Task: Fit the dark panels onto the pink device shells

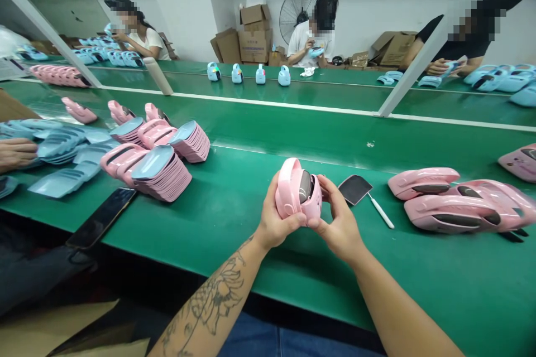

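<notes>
A pink plastic housing point(288, 189) with a looped handle and a dark curved window is held upright above the green table. My left hand point(276, 220) wraps its left side, the thumb across the lower front. On the opposite side my right hand point(337, 223) grips it, thumb at the bottom and fingers at the edge, partly hidden behind it. Close to my right hand lie a dark flat panel point(355, 188) and a white stick-like tool point(382, 212). Further right, several pink housings point(444, 212) rest on their sides with dark windows showing.
Stacked pink and blue plates point(161, 173) stand left, near a phone point(103, 217) at the table edge. Another person's hand point(17, 154) touches blue panels point(62, 145). White posts point(414, 67) rise beyond. Co-workers point(312, 39) sit across, behind several blue housings point(237, 73).
</notes>
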The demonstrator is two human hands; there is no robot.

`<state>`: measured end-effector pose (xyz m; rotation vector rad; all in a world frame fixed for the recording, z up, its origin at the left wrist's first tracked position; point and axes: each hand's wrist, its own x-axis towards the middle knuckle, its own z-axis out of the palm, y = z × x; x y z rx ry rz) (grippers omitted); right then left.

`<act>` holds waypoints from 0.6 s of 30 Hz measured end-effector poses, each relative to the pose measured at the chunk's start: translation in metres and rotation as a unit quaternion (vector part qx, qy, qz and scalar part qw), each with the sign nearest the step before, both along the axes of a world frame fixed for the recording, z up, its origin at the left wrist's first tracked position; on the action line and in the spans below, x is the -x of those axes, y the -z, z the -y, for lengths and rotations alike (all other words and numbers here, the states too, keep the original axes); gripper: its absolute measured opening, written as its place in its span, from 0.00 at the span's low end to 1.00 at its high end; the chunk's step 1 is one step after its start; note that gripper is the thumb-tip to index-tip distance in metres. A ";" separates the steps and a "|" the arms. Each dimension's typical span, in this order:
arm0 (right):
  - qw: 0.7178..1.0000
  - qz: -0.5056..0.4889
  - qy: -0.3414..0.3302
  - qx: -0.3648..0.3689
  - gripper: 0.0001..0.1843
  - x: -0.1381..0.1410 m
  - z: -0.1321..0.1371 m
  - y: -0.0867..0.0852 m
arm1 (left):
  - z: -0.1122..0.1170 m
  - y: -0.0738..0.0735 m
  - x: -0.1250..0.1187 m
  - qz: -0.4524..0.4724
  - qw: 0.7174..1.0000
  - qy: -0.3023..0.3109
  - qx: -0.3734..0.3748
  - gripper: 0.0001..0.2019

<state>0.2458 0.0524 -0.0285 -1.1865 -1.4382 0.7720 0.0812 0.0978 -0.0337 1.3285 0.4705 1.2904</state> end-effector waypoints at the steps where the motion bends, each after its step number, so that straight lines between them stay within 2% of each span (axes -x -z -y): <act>1: 1.000 0.003 -0.002 -0.001 0.55 0.001 0.000 0.000 | 0.000 0.000 0.000 -0.002 1.000 -0.002 -0.005 0.49; 8: 1.000 0.004 -0.013 0.016 0.58 -0.001 -0.001 0.001 | -0.001 -0.001 0.000 -0.001 1.000 0.002 -0.025 0.45; 14: 0.999 0.029 -0.013 0.042 0.62 -0.005 0.000 -0.003 | 0.000 -0.006 -0.001 0.009 1.000 0.026 0.005 0.54; 18: 0.998 0.046 -0.011 0.044 0.62 -0.005 0.000 -0.008 | 0.000 -0.009 0.000 0.011 0.999 0.041 0.018 0.55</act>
